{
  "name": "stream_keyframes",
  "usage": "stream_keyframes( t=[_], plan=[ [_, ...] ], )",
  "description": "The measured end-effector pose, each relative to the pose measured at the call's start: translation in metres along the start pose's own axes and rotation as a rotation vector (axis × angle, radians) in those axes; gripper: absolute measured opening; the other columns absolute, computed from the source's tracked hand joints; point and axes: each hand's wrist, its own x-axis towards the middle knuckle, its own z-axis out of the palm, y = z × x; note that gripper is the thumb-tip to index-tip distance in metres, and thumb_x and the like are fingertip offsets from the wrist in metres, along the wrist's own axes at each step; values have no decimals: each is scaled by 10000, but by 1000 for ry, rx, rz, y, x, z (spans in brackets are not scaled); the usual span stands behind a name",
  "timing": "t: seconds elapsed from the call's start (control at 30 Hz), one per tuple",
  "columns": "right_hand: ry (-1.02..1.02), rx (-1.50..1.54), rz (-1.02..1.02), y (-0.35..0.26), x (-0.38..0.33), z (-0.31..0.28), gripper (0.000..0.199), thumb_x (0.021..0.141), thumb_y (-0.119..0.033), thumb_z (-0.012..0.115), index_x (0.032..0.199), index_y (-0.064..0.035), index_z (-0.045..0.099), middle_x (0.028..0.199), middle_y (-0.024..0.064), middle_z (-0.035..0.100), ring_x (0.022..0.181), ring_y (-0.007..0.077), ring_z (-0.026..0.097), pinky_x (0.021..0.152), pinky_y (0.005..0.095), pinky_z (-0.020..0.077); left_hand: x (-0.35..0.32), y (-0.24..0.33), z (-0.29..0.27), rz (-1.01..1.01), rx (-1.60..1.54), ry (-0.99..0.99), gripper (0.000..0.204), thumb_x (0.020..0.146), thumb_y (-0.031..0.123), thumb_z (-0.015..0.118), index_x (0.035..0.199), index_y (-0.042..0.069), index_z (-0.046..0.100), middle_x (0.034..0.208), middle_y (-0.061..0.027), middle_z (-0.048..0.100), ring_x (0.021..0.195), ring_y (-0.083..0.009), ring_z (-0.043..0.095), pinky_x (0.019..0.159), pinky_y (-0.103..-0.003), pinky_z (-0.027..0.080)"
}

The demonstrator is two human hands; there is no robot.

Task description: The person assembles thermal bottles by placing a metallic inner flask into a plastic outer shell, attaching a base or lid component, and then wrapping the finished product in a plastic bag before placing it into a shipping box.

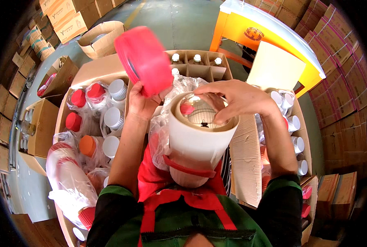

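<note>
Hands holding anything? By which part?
Left hand holds the red cap by its lower edge. Right hand is at the open mouth of the white flask; whether it grips cannot be told.

The bare left forearm [129, 144] and right forearm [281, 144] extend forward, either side of the midline. The left hand [144, 102] is curled in a grasp, thumb outermost, fingers partly hidden. The right hand [237, 96] arches inward from a bent wrist, thumb and fingers parted.
</note>
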Motion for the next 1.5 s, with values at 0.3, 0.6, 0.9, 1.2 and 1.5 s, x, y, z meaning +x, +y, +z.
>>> stream_keyframes(
  t=[0.3, 0.6, 0.9, 1.2, 1.5],
  plan=[
    [-96, -324, 176, -13, 15, 6, 639, 630, -397, 728, 1125, -25, 572, 887, 136, 639, 839, 286, 604, 749, 367, 468, 20, 0, 21, 267, 343, 548, 365, 876, 222, 590, 1171, 71, 437, 1078, -96, 578, 909, -187, 630, 707, -339, 580],
    [786, -758, -267, -41, 29, 9, 755, 637, -116, 759, 1308, -189, 419, 1267, 199, 440, 1066, 383, 543, 868, 420, 488, 18, 33, 129, 354, 517, 317, 303, 870, 131, 619, 1109, 3, 483, 1019, -96, 589, 897, -123, 560, 818, -264, 468],
    [1028, -166, -379, -30, 17, 10, 675, 658, -106, 745, 1250, -24, 431, 1234, 200, 476, 1092, 350, 517, 885, 394, 457, 2, 25, 130, 1049, 1854, -79, 889, 538, 226, 855, 1284, 52, 403, 1323, -232, 392, 1241, -391, 372, 1025, -505, 316],
    [561, 1535, -500, 9, 31, 8, 377, 919, -322, 518, 1127, -8, 533, 1038, 159, 620, 960, 220, 609, 795, 363, 505, 20, 21, 155, 875, 1602, -292, 761, 633, 91, 814, 1283, -9, 430, 1285, -178, 479, 1116, -292, 538, 916, -391, 446],
    [1013, 604, -219, 74, 12, 17, 486, 960, -398, 362, 946, 6, 633, 826, 76, 631, 732, 132, 560, 692, 270, 454, 21, 31, 56, -31, 904, -283, 744, 594, -119, 750, 1276, 51, 505, 1239, -26, 534, 1125, -154, 505, 983, -305, 390]
  ],
)
